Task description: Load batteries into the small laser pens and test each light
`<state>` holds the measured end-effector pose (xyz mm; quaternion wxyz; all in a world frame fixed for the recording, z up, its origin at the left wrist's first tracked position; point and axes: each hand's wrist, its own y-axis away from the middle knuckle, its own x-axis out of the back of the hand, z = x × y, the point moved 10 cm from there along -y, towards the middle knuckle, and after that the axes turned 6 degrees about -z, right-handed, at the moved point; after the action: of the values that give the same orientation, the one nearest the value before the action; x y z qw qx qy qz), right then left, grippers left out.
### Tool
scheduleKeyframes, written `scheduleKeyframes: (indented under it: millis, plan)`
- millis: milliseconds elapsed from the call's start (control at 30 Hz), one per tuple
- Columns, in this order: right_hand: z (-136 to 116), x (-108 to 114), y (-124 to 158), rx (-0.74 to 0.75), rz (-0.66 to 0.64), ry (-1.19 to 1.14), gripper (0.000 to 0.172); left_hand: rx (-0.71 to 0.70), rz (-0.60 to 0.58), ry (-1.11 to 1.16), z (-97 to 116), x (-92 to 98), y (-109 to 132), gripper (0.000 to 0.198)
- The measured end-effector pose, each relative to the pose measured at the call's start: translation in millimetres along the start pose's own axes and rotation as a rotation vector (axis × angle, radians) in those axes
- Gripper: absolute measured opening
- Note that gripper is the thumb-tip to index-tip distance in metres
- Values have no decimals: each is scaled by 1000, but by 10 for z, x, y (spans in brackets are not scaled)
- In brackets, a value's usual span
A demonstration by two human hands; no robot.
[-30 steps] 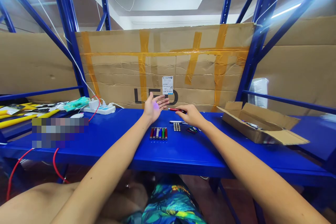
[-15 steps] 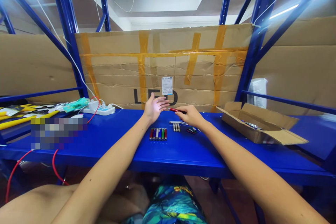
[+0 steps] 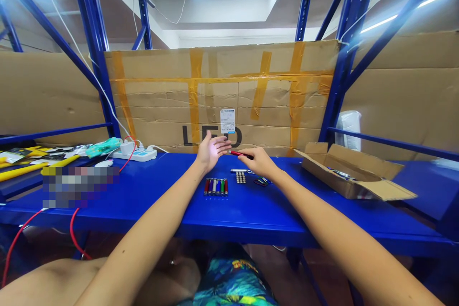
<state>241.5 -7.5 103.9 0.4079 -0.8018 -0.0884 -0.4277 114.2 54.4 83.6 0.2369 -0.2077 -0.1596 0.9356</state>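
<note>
My right hand (image 3: 261, 161) is closed around a small red flashlight (image 3: 241, 154), its tip pointing left. A pale glow from it falls on the palm of my left hand (image 3: 211, 152), which is open with fingers spread and holds nothing. Below the hands, a row of small flashlights (image 3: 215, 187) in red, blue, silver and green lies on the blue table (image 3: 172, 205). Several button cells (image 3: 240, 178) stand in a small grid, with a silver tube (image 3: 238, 170) just behind them. A little bunch of coloured carabiners (image 3: 263, 181) lies under my right wrist.
At the right stands an open cardboard box (image 3: 344, 186) with metallic pieces inside. A white power strip (image 3: 141, 154) with plugs and a red cable sits at the left, near yellow-handled items (image 3: 21, 172). Behind the table rises a large taped cardboard panel (image 3: 161, 105) between blue posts.
The camera view has tilted slightly upward, so everything sits a little lower. Both hands keep nearly the same pose, with the light still on my left palm.
</note>
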Motion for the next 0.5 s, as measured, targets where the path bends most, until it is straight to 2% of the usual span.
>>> scheduleKeyframes:
  millis: [233, 500]
  plan:
    - [94, 16, 2, -61, 25, 39, 32, -11, 10, -5, 13, 28, -6, 69]
    - [91, 58, 5, -104, 41, 54, 30, -30, 37, 9, -20, 61, -44, 67]
